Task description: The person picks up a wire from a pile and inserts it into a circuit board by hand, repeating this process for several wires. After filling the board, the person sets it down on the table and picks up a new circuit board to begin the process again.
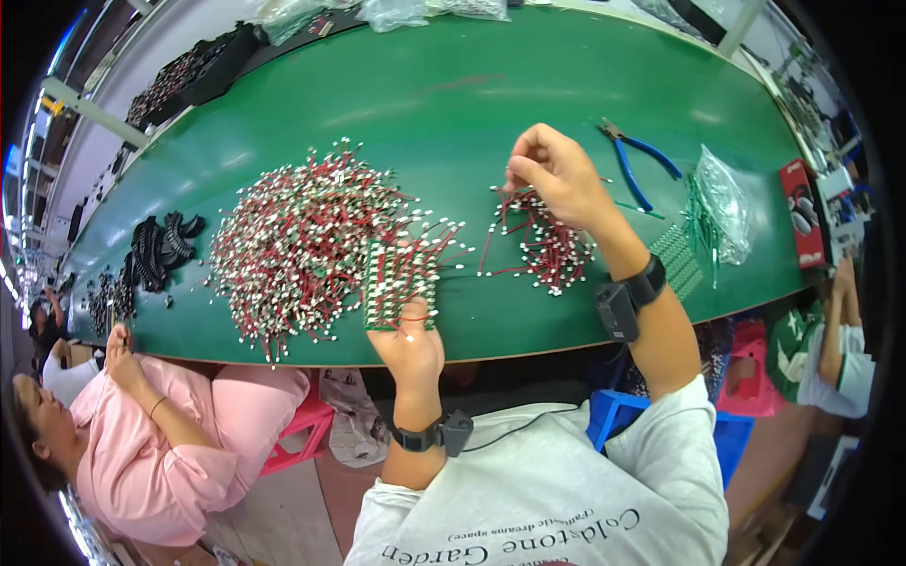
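My left hand [412,344] grips the lower edge of a green circuit board panel [385,297], thumb on top. Red wires with white connectors spread from the panel's face toward the right. Just left of it, touching or overlapping its edge, lies a large heap of red wired parts with white connectors [297,236]. My right hand [557,174] is raised over a smaller pile of red wires [552,250], its thumb and forefinger pinched together. What sits between those fingertips is too small to make out; red wire ends show just below them.
Blue-handled pliers [642,160] lie right of my right hand. Beyond are green strips [698,222], another green board panel [677,259], a clear plastic bag [725,208] and a red box [802,215]. Black coiled parts [160,250] lie left, near a seated co-worker in pink [160,453].
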Motion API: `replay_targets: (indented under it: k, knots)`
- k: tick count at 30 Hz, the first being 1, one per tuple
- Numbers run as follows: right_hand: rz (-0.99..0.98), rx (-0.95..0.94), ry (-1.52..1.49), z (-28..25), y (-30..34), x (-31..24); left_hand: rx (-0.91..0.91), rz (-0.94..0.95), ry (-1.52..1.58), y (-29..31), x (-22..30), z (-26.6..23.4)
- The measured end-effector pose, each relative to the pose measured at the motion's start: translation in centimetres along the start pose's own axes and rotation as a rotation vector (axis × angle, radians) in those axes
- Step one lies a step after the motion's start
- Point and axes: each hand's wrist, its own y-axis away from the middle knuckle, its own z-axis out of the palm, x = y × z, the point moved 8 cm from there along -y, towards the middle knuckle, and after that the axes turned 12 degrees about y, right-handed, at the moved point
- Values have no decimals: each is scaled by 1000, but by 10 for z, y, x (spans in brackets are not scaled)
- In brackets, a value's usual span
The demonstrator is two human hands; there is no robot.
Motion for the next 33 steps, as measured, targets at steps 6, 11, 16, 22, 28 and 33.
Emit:
replay_targets:
  k: [6,11,16,22,28,33]
  knots:
    - [62,-23,-219,2,0,1,32,-6,-69,-1,-4,-14]
    - [-17,-90,-193,13,6,-12,0,9,-78,-2,-5,-10]
    - [30,-176,-141,34,21,-23,18,-5,-84,-1,-2,-7]
    - [-604,-91,367,73,68,-83,27,-25,-55,-1,-6,-5]
    - [-613,16,583,102,73,-69,-130,33,-112,0,-3,3]
    - [-575,30,572,103,66,-61,-155,63,-191,0,-4,12]
